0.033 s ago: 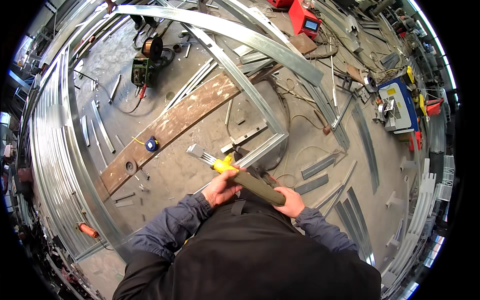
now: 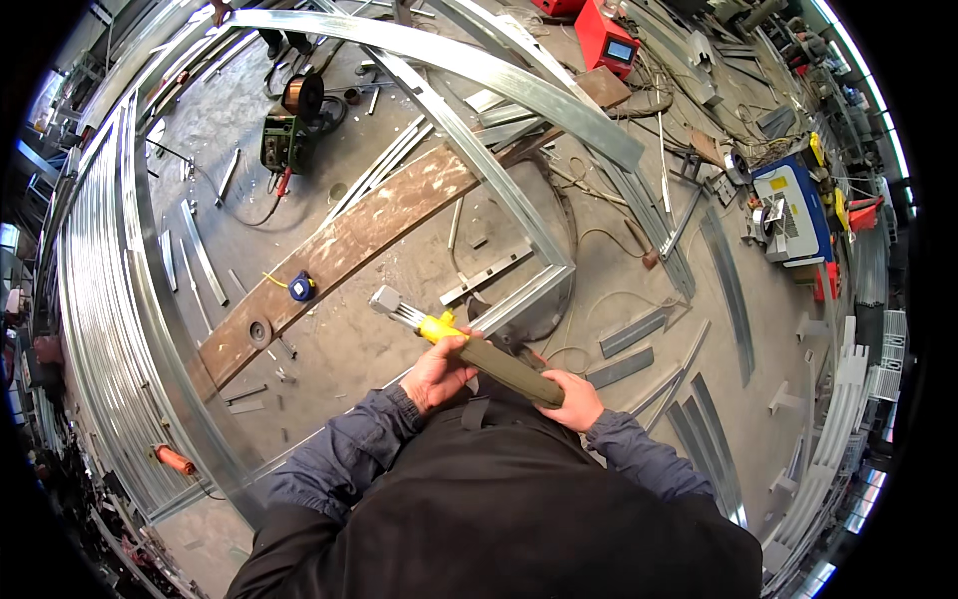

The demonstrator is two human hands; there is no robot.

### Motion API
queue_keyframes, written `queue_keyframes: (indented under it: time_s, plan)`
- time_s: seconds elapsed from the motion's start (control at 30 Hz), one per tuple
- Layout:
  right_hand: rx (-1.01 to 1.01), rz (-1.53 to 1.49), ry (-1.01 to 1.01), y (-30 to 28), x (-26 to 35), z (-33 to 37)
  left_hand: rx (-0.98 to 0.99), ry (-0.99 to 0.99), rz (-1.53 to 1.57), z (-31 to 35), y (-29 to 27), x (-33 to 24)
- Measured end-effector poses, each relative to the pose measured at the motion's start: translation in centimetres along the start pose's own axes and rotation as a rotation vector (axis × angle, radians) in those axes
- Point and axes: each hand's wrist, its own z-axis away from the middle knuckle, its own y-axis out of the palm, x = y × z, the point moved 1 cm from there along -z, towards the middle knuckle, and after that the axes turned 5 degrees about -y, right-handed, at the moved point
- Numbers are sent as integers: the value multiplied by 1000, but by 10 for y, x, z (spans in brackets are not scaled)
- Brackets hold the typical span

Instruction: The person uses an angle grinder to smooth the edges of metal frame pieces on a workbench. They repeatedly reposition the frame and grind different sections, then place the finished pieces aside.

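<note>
A long tool [image 2: 507, 373] lies slantwise in front of my body, with an olive-brown sleeve-like body, a yellow collar and a silver head on thin metal rods. I cannot make out its exact kind. My left hand [image 2: 437, 375] grips it just behind the yellow collar, fingers curled under and thumb on top. Around the sleeve's lower right end my right hand [image 2: 573, 401] is closed. The silver head points to the upper left, above the concrete floor [image 2: 349, 339]. Just beyond the tool is the corner of a galvanized metal frame [image 2: 549, 255].
A rusty plank [image 2: 349, 250] crosses the floor, with a dark blue tape measure [image 2: 301, 287] on it. Farther off are a wire feeder [image 2: 284, 145] and a red machine [image 2: 606, 40]. Steel profiles [image 2: 110, 319] line the left. At the top left, another person's hand [image 2: 221, 12] touches a frame.
The tool and both my hands have shifted slightly to the left. The grips look the same.
</note>
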Motion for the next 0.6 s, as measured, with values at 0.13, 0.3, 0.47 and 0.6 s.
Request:
queue_keyframes:
  time_s: [0.13, 0.3, 0.47, 0.6]
  plan:
    - [211, -39, -1, 23, 30, -43, -104, 268, 155, -15, -16, -12]
    - [396, 83, -188, 73, 33, -116, -290, 339, -22, -42, -46, -33]
    - [124, 233, -481, -4, -2, -179, -425, 227, -236, -49, -86, -66]
    - [-506, 595, -266, -171, -89, -267, -457, 121, -589, -39, -85, -64]
